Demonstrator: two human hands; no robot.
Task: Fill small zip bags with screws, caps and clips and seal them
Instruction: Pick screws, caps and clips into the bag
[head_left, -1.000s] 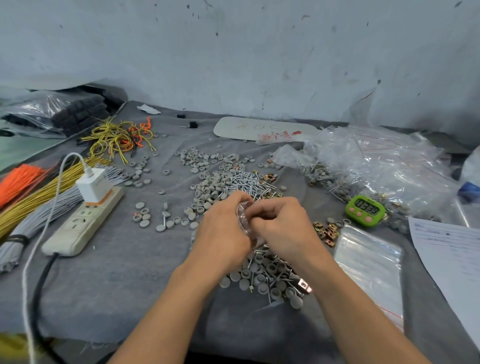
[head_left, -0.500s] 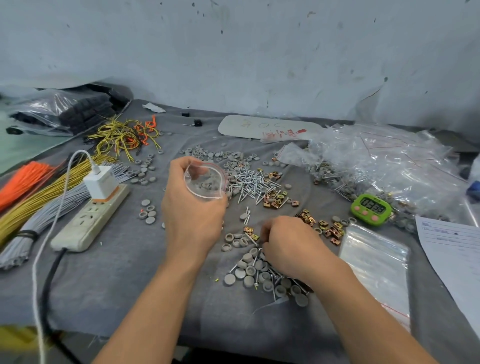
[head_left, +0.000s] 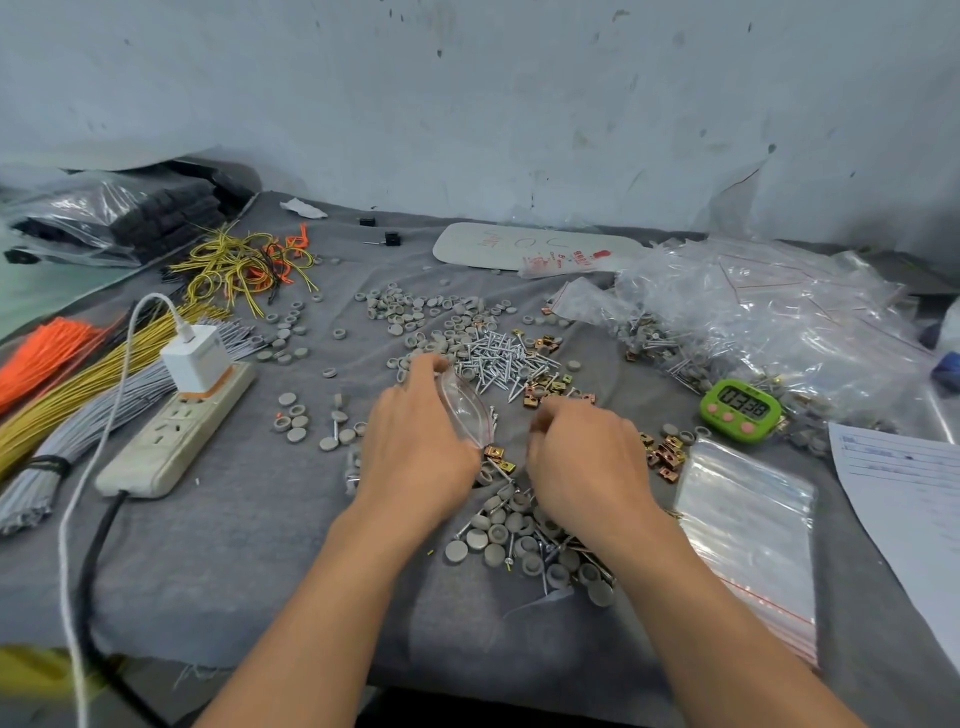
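My left hand (head_left: 415, 441) holds a small clear zip bag (head_left: 467, 410) with its mouth held open, low over the grey cloth. My right hand (head_left: 582, 452) hovers just right of the bag with fingers curled; what they hold is hidden. A heap of silver screws (head_left: 498, 358) lies beyond the hands, with brass clips (head_left: 545, 387) beside it. Grey caps (head_left: 415, 312) are scattered behind, and more grey caps mixed with screws (head_left: 524, 540) lie between my forearms. A stack of empty zip bags (head_left: 748, 519) lies to the right.
A white power strip (head_left: 176, 431) with a charger stands at left beside bundles of yellow, grey and orange wires (head_left: 78, 384). A green timer (head_left: 740, 410) sits right of the clips. Filled bags (head_left: 753, 322) pile up at back right. A paper sheet (head_left: 904, 499) lies at far right.
My left hand has lowered the bag from over the far caps down toward the clips. My right hand has risen from the near pile and moved up beside the bag.
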